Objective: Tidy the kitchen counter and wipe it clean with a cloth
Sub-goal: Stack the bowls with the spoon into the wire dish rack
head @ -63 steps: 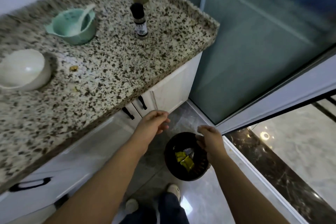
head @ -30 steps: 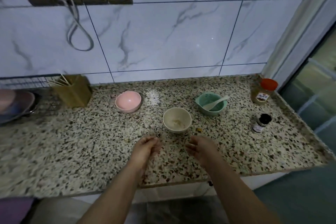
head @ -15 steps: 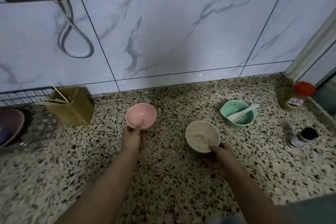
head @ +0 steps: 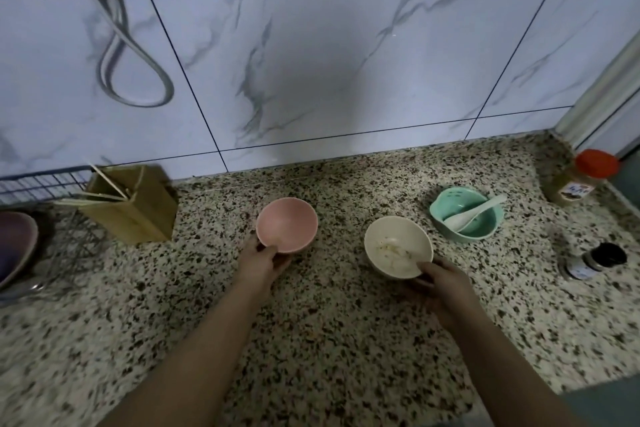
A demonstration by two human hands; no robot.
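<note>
On the speckled granite counter (head: pixel 329 340), my left hand (head: pixel 261 262) grips the near rim of a pink bowl (head: pixel 287 224), which tilts toward me. My right hand (head: pixel 440 279) holds the near rim of a cream bowl (head: pixel 396 248) with food scraps inside, thumb over the edge. A teal bowl (head: pixel 467 218) with a white spoon (head: pixel 476 211) in it sits behind and to the right. No cloth is in view.
A wooden chopstick holder (head: pixel 133 206) stands at the left, beside a wire rack (head: pixel 41 184) and a purple dish (head: pixel 15 246). A red-capped jar (head: pixel 581 177) and a small black-capped bottle (head: pixel 595 260) stand at the right end. A white cable (head: pixel 138 55) hangs from wall sockets.
I turned from the bin on the floor back to the counter. Both hands reached forward and took hold of the pink and cream bowls, which now sit slightly raised and tilted.
</note>
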